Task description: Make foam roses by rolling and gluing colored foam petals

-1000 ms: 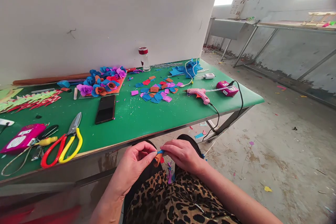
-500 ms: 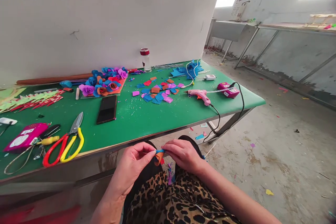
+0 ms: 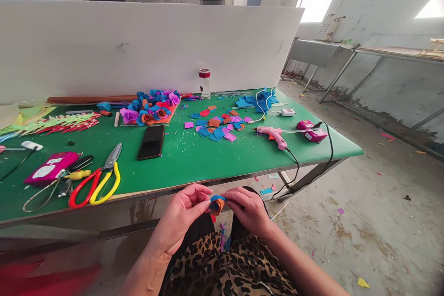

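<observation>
At the lower centre of the frame, the left hand (image 3: 187, 210) and the right hand (image 3: 248, 210) pinch opposite sides of a small blue-and-orange paper flower (image 3: 217, 204), its rim seemingly gripped between thumbs and forefingers, though the fingers partly hide it. Behind them on the green table (image 3: 180, 166), loose paper pieces (image 3: 214, 123) lie scattered mid-frame, with a pink glue gun (image 3: 274, 134) to their right. Left of centre are clustered paper flowers (image 3: 147, 117), a phone (image 3: 151, 142) and red-and-yellow-handled shears (image 3: 114, 157).

No legible lettering or numbers
</observation>
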Demonstrator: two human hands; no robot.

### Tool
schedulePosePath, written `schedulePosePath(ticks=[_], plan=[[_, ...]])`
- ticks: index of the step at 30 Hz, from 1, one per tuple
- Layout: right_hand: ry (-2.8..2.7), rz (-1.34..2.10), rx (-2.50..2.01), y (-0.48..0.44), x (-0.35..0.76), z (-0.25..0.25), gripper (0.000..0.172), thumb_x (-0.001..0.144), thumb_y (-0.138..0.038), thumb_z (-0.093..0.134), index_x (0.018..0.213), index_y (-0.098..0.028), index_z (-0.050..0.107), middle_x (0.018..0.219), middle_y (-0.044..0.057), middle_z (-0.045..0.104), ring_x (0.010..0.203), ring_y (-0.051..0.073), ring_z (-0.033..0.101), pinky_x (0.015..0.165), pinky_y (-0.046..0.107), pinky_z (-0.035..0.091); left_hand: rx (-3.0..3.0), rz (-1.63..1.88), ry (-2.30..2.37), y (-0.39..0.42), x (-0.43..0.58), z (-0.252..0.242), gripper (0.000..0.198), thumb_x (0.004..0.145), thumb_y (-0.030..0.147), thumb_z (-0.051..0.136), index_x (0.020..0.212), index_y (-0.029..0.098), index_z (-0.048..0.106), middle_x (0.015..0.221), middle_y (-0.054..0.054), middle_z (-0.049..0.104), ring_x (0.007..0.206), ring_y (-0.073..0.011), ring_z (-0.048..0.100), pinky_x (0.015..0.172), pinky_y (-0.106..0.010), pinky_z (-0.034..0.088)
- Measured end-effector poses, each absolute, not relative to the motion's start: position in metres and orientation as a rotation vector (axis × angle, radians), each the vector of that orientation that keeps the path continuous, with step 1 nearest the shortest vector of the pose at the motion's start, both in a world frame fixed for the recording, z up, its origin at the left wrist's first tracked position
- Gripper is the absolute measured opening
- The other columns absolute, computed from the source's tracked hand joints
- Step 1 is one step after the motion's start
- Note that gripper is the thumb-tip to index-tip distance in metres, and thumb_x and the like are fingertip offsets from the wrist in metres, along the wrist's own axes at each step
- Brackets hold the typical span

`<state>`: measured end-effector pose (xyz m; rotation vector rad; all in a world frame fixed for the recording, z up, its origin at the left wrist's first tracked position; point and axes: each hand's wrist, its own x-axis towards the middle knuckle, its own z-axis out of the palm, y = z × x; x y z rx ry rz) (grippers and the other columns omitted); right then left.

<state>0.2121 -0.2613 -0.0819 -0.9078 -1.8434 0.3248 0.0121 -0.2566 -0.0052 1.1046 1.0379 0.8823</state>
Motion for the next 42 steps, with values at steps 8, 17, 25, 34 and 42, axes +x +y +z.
schedulePosePath(ticks=[8,17,25,34,42], plan=[[-1.788,0.336,-0.921,-0.262,0.209,-0.081,0.015,0.094,-0.017,0.055,0.101,-0.021,0.068,0.083,0.005,0.072,0.073,0.016,0.07,0.065,0.024,0.057,0.984,0.882,0.935,-0.257,0.016,-0.008,0.035,0.079,0.036,0.075,0.104,0.016,0.062,0.081,-0.005,0.068,0.077,-0.0167,0.064,0.076,-0.03,0.049],[-1.674,0.539,-0.985,-0.267,0.204,-0.078,0.01,0.091,-0.023,0.061,0.093,-0.021,0.071,0.078,0.003,0.072,0.067,0.015,0.066,0.061,0.025,0.054,0.965,0.937,0.931,-0.257,0.015,-0.014,0.033,0.077,0.034,0.077,0.104,0.017,0.064,0.084,-0.004,0.069,0.077,-0.016,0.064,0.077,-0.028,0.048],[-1.612,0.627,-1.013,-0.268,0.202,-0.08,0.012,0.091,-0.024,0.061,0.096,-0.02,0.071,0.08,0.004,0.072,0.065,0.014,0.063,0.06,0.024,0.051,0.845,0.956,0.864,-0.26,0.018,-0.013,0.03,0.08,0.033,0.075,0.103,0.017,0.062,0.095,-0.008,0.072,0.077,-0.0149,0.063,0.073,-0.028,0.05],[-1.523,0.795,-1.052,-0.269,0.198,-0.084,0.014,0.089,-0.028,0.064,0.094,-0.018,0.073,0.074,0.004,0.07,0.057,0.013,0.058,0.054,0.023,0.048,0.824,0.972,0.864,-0.26,0.017,-0.017,0.032,0.077,0.024,0.076,0.103,0.017,0.06,0.087,-0.005,0.071,0.069,-0.0118,0.06,0.07,-0.025,0.048],[-1.487,0.86,-1.095,-0.27,0.199,-0.084,0.017,0.088,-0.03,0.064,0.094,-0.017,0.073,0.077,0.004,0.071,0.058,0.012,0.058,0.056,0.023,0.047,0.786,0.998,0.866,-0.258,0.02,-0.019,0.029,0.079,0.027,0.074,0.102,0.017,0.06,0.089,-0.006,0.068,0.076,-0.0154,0.06,0.068,-0.029,0.052]])
